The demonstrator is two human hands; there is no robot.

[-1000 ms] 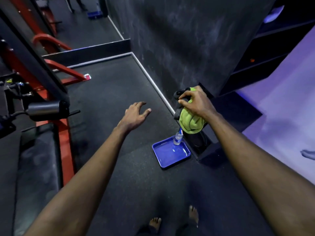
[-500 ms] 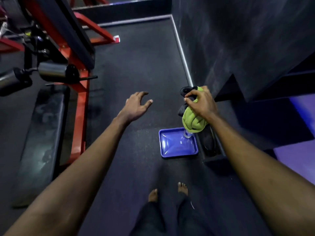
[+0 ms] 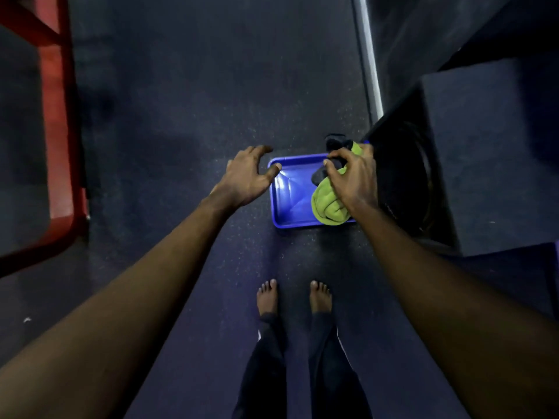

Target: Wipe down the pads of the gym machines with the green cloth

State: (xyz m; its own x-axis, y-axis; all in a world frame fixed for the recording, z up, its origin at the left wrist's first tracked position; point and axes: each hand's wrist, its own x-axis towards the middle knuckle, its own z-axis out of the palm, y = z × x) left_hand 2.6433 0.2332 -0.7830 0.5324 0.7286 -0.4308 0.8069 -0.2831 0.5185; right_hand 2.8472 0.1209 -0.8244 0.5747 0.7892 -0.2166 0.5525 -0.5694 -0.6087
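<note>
The green cloth [image 3: 329, 205] hangs bunched in a loose lump from the right hand [image 3: 353, 178], above the right-hand end of a blue tray [image 3: 286, 204]. The right hand grips the cloth with curled fingers, and its thumb and fingertips also pinch something small and dark [image 3: 332, 165] at the top of the bundle; what that is cannot be made out. The left hand [image 3: 248, 176] holds nothing. Its fingers are spread and slightly bent, and its thumb tip lies over the tray's left rim, though whether it touches the rim cannot be told. The two hands are apart, one at each end of the tray.

The tray lies flat on the dark speckled floor [image 3: 211, 101]. Just beside it on the right stands a large black box [image 3: 484, 152] with a round shape in the face turned to the tray. A pale strip [image 3: 366, 55] runs along the floor's edge beyond the box. Nearer the camera, two bare feet [image 3: 267, 297] stand side by side below dark trousers [image 3: 266, 373]. A red metal frame [image 3: 59, 116] stands at the far left, well apart from the tray.
</note>
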